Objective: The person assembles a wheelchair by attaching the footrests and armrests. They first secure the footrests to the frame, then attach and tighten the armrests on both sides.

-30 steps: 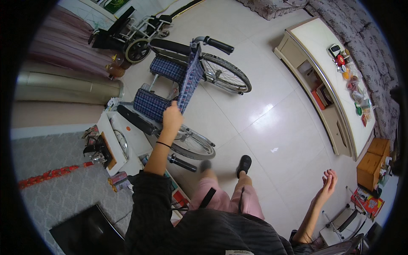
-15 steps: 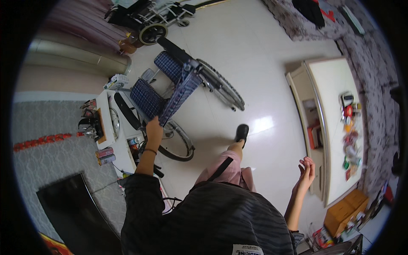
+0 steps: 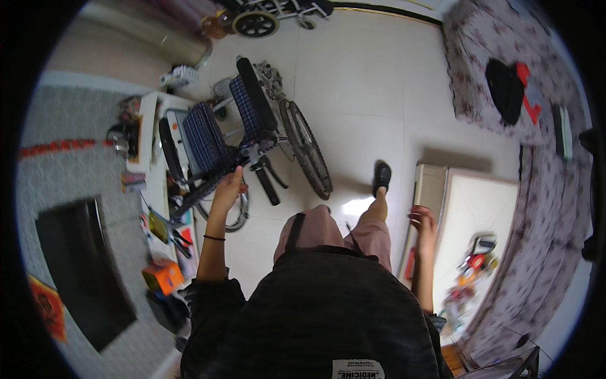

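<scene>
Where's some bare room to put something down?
The floor between the plaid wheelchair and flowered sofa is bare. The white table has bare top beyond its jumble of small things. It's crowded around the left hand, at the wheelchair, and along the white cabinet.

Floor (image 3: pixel 363 82), pale tiles, ahead of right hand (image 3: pixel 425 226); sofa (image 3: pixel 544 196), floral, further right; wall (image 3: pixel 72 177), grey patterned, left of left hand (image 3: pixel 228 189).

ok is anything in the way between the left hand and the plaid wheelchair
Nothing visible is: the left hand is right at the back of the plaid wheelchair, with no object between them. How firmly it grips is hard to tell.
</scene>
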{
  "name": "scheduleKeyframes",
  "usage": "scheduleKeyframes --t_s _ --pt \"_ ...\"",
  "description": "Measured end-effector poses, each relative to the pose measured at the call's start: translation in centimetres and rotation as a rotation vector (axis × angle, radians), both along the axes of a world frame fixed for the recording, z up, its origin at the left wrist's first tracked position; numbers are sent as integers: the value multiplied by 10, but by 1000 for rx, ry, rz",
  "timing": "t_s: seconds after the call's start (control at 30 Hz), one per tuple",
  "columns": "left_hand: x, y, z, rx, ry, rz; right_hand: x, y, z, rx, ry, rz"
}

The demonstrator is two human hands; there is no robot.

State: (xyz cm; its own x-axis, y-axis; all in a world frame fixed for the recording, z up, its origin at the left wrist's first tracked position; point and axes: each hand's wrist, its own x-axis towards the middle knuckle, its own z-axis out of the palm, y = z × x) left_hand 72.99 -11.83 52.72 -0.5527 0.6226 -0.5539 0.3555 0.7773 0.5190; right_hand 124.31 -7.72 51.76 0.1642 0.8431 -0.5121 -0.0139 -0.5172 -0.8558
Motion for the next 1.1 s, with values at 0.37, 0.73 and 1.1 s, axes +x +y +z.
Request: scheduleKeyframes --t_s 0.37,0.73,1.1 --pt "117 40 -36 172 266 660 -68 273 -100 47 -166 936" --pt "140 67 2 56 417 746 -382 349 -247 106 -94 1427" --pt "176 35 -19 -191 763 884 -504 399 -257 886 214 1489"
